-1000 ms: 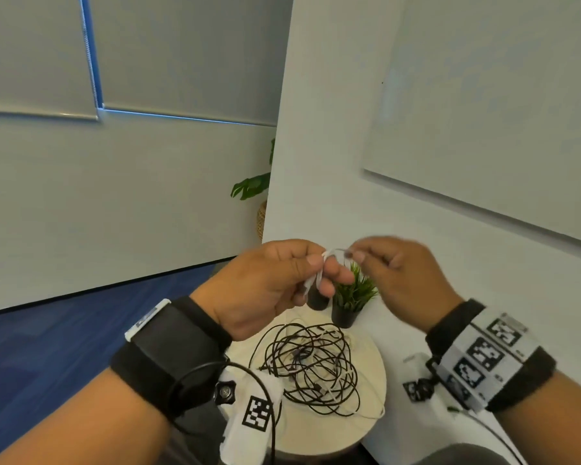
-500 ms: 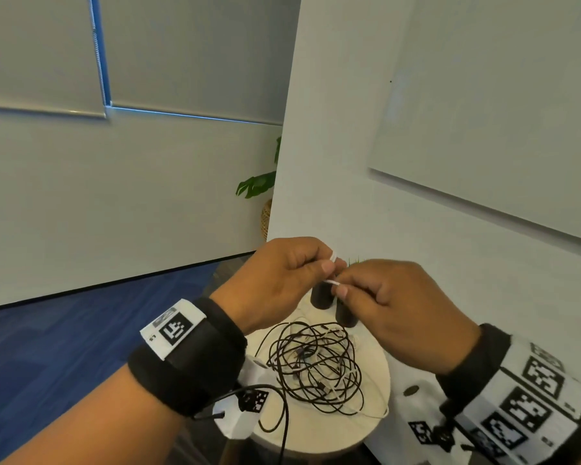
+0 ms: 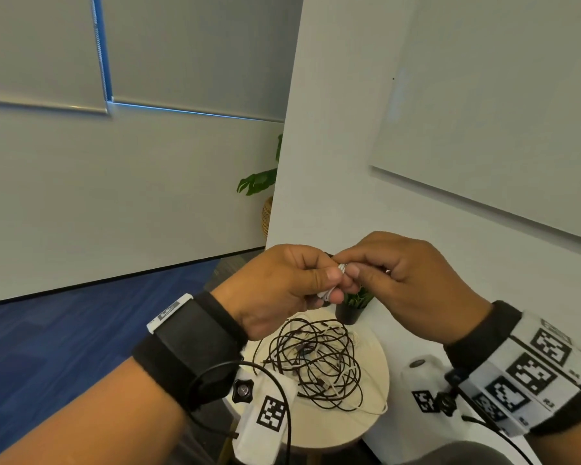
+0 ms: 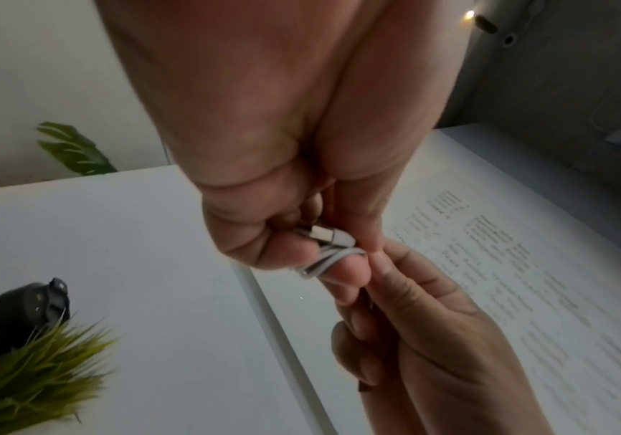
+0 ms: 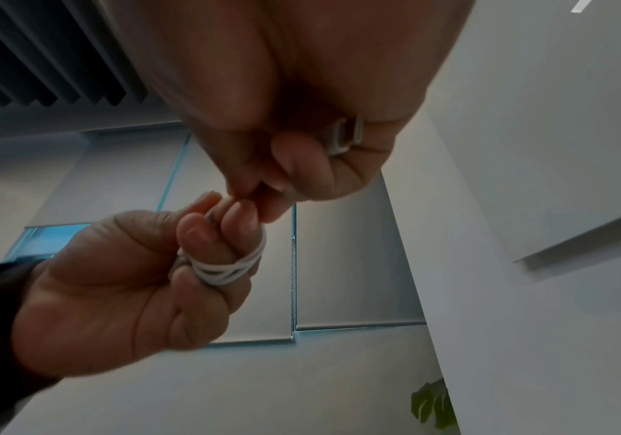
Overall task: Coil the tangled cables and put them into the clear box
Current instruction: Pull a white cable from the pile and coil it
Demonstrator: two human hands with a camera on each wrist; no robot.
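Observation:
A thin white cable [image 5: 227, 269] is wound in several turns round two fingers of my left hand [image 3: 331, 283], held at chest height above the table. Its silver plug [image 4: 324, 234] sticks out by the left thumb. My right hand [image 3: 353, 272] meets the left fingertips and pinches the cable's end there; the pinch shows in the right wrist view [image 5: 260, 191]. Below the hands a tangle of black cables [image 3: 316, 360] with a few white strands lies on the round table [image 3: 376, 414]. No clear box is in view.
A small potted grass plant [image 3: 353, 307] and a dark object [image 4: 3, 312] stand at the table's far edge. A white wall with a whiteboard [image 3: 483, 129] is close on the right. Blue carpet [image 3: 64, 330] lies to the left, with a leafy plant [image 3: 259, 182] beyond.
My right hand has come in from a short way off and now touches the left fingertips. The stretch of white cable between the hands has been taken up.

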